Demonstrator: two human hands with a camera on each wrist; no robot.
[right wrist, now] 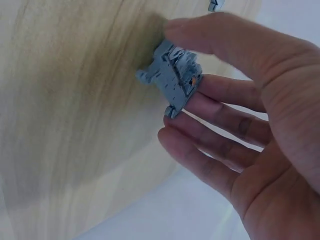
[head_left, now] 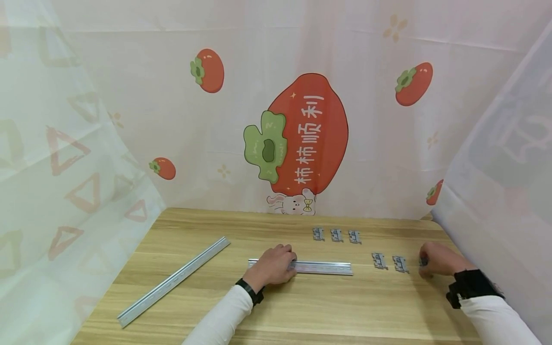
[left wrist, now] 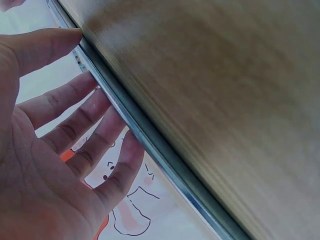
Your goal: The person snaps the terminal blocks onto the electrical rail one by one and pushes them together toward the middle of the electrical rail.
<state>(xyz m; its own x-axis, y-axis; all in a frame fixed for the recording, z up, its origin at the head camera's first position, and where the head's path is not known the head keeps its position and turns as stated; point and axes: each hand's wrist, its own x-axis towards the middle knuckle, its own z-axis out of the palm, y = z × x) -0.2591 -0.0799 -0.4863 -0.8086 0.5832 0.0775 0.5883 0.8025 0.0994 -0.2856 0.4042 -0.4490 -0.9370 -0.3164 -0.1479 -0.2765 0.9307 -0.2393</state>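
My left hand (head_left: 272,266) grips a short slotted metal DIN rail (head_left: 323,268) lying crosswise on the table. In the left wrist view, the thumb is on one long edge of the rail (left wrist: 145,132) and the fingertips are on the other. Over at the right side of the table, my right hand (head_left: 443,258) holds a grey terminal block (right wrist: 177,75) between thumb and fingers, close to the tabletop. The head view shows only a sliver of that block. Two similar terminal blocks (head_left: 390,262) lie just left of the right hand.
Three more grey terminal blocks (head_left: 336,235) lie in a row farther back. A longer DIN rail (head_left: 174,281) rests diagonally on the left of the wooden table (head_left: 327,311). Printed curtains (head_left: 371,158) hang along the back and both sides.
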